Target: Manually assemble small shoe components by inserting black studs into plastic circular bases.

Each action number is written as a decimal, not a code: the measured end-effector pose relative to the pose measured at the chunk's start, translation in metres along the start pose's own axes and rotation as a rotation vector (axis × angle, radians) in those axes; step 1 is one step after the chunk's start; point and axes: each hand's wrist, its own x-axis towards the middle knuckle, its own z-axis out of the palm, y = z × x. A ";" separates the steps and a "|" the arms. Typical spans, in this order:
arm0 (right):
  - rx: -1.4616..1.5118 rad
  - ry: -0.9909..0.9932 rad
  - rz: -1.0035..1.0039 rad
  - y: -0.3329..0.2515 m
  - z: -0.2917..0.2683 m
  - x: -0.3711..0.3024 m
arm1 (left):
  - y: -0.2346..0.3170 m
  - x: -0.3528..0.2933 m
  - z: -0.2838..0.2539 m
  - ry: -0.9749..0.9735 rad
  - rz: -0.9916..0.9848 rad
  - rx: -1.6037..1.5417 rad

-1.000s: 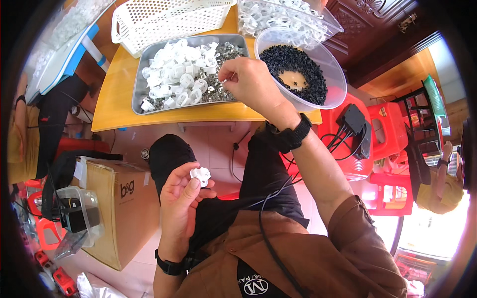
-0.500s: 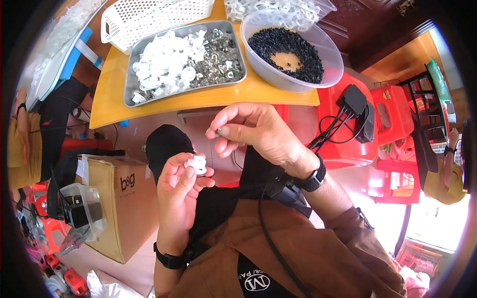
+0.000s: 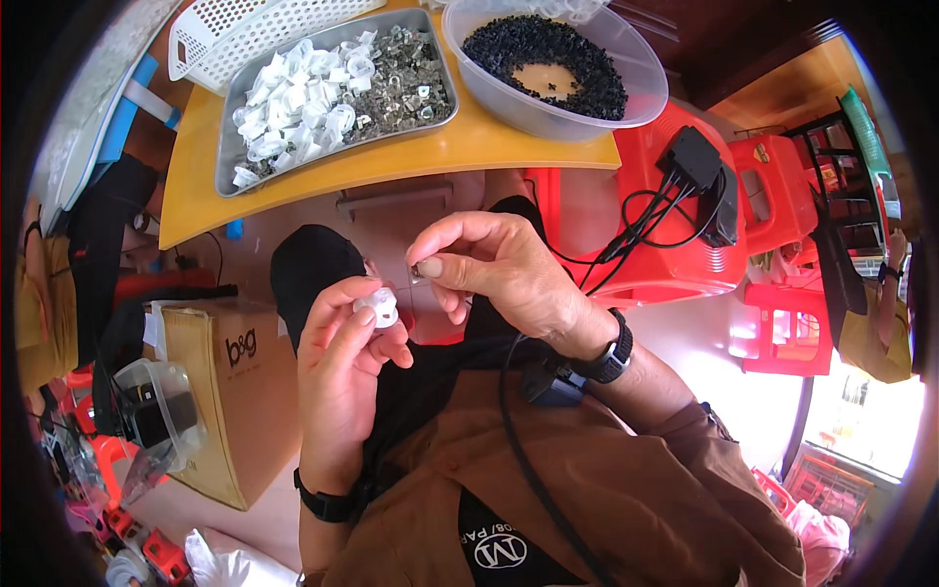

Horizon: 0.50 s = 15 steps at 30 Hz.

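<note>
Between the thumb and fingers of my left hand (image 3: 337,357) is a small white plastic part (image 3: 380,307) with holes in it. My right hand (image 3: 514,279), just above and to the right, pinches a tiny metal piece (image 3: 419,271) between thumb and forefinger; its exact shape is too small to make out. The two held pieces are close but apart. Beyond my hands, a metal tray (image 3: 337,152) on the table holds a heap of white plastic parts (image 3: 293,103) beside many small metal pieces (image 3: 403,86).
On the yellow table (image 3: 391,164), a translucent bowl (image 3: 548,122) of small black pieces stands right of the tray, a white perforated basket (image 3: 225,44) behind it. A red stool (image 3: 675,259) carries black boxes and cables. A cardboard box (image 3: 225,391) stands at left.
My right fingertips have come nearer the white plastic part, with the metal piece still pinched. The table and its containers sit higher and further left in the view.
</note>
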 end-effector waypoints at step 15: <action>-0.022 -0.003 -0.079 0.004 0.002 -0.004 | 0.001 -0.002 0.002 0.039 -0.047 -0.010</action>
